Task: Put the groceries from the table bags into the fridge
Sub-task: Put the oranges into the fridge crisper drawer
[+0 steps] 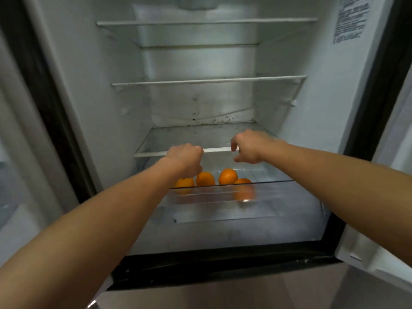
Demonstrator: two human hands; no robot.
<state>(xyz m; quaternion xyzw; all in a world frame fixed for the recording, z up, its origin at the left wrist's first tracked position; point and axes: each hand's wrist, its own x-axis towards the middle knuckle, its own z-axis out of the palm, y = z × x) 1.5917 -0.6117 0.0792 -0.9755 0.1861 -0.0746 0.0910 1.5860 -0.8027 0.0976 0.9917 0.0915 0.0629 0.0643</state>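
Observation:
The fridge stands open in front of me, and both my arms reach into it. Several oranges [227,176] lie in the clear crisper drawer [267,192] at the bottom, which is pulled out a little. My left hand [185,159] hovers just above the leftmost oranges with its back towards me. Its fingers curl downward out of sight, so I cannot see whether it holds anything. My right hand [250,147] hangs at the front edge of the lowest glass shelf [219,149], fingers loosely curled and holding nothing.
Two more glass shelves [209,80] sit above, with bare white walls around them. Dark specks dot the back of the lowest shelf. The fridge door [367,262] stands open at the right, and the dark door seal [223,253] runs along the bottom.

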